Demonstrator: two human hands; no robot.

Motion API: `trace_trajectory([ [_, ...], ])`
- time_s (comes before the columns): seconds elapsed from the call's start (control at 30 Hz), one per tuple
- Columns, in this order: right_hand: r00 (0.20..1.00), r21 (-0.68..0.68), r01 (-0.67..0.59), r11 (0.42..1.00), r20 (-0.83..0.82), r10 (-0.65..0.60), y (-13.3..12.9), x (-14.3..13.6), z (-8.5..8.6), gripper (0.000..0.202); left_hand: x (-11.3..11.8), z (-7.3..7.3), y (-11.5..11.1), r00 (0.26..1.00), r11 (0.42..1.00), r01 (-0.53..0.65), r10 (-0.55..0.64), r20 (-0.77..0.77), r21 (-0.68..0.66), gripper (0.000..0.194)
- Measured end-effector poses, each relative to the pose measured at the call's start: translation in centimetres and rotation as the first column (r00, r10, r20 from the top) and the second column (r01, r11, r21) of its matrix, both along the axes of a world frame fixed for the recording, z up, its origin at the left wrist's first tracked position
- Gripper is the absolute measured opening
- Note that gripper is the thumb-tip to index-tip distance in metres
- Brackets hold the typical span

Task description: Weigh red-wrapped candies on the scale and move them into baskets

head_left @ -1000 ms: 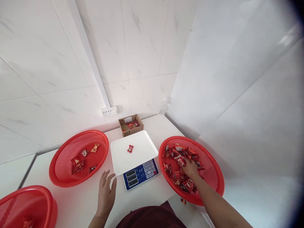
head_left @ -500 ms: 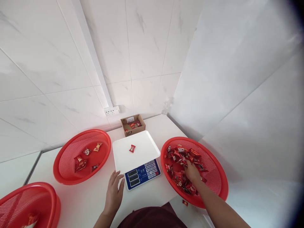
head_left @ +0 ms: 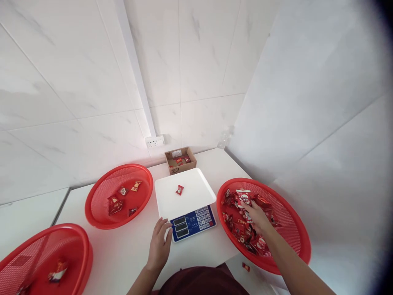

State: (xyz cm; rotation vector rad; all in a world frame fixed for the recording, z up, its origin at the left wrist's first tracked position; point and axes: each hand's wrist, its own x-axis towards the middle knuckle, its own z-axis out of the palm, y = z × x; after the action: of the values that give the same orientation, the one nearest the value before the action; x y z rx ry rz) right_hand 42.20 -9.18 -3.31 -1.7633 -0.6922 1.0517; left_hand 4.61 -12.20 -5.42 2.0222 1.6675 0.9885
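Note:
Over the right red basket (head_left: 299, 241), my right hand (head_left: 257, 216) grips a red-and-white candy packet (head_left: 244, 197) between thumb and fingers. Beneath it lies a heap of red wrapped candies (head_left: 242, 231). My left hand (head_left: 160, 241) rests by the front left corner of the scale (head_left: 196, 223), fingers apart and holding nothing. On the scale's white pan (head_left: 190, 205) lies one small red wrapped candy (head_left: 179, 190).
A cardboard box (head_left: 180, 168) with several red packets stands behind the scale. Left of it sits a red basket (head_left: 92, 205) with several candies, and another red basket (head_left: 87, 262) is nearer. One candy (head_left: 246, 266) lies below the right basket. A wall socket (head_left: 154, 141) is behind.
My right hand has come up from the heap with a red-and-white packet in its fingers. The whole view has shifted slightly; my left hand stays by the scale.

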Motion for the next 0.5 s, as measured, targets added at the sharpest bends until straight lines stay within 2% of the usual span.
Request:
trace_trajectory([
  [0.07, 0.979, 0.027, -0.117, 0.993, -0.162, 0.120, 1.4, -2.9, 1.7, 0.031, 0.2, 0.3, -0.2, 1.000, 1.000, 0.009, -0.009, 0.002, -0.001, 0.023],
  [0.17, 0.929, 0.035, -0.306, 0.951, -0.209, 0.307, 3.5, -7.3, 3.4, 0.029, 0.3, 0.7, -0.5, 1.000, 1.000, 0.012, -0.012, 0.009, -0.008, 0.023],
  [0.23, 0.904, 0.018, -0.371, 0.929, -0.223, 0.365, 4.8, -9.7, 3.8, 0.036, 0.1, 0.9, -0.7, 1.000, 1.000, 0.004, -0.003, 0.015, -0.019, 0.023],
  [0.3, 0.905, -0.029, -0.386, 0.922, -0.208, 0.372, 5.6, -11.5, 3.6, 0.050, -0.4, 1.0, -1.0, 1.000, 0.999, -0.017, 0.018, 0.022, -0.033, 0.024],
  [0.4, 0.923, -0.080, -0.378, 0.922, -0.112, 0.369, 5.7, -12.3, 2.8, 0.062, -1.1, 0.7, -1.5, 0.997, 0.996, -0.063, 0.065, 0.030, -0.059, 0.024],
  [0.5, 0.933, -0.049, -0.357, 0.933, -0.077, 0.352, 4.9, -10.6, 1.6, 0.055, -1.9, 0.2, -2.0, 0.994, 0.991, -0.102, 0.106, 0.037, -0.089, 0.025],
])
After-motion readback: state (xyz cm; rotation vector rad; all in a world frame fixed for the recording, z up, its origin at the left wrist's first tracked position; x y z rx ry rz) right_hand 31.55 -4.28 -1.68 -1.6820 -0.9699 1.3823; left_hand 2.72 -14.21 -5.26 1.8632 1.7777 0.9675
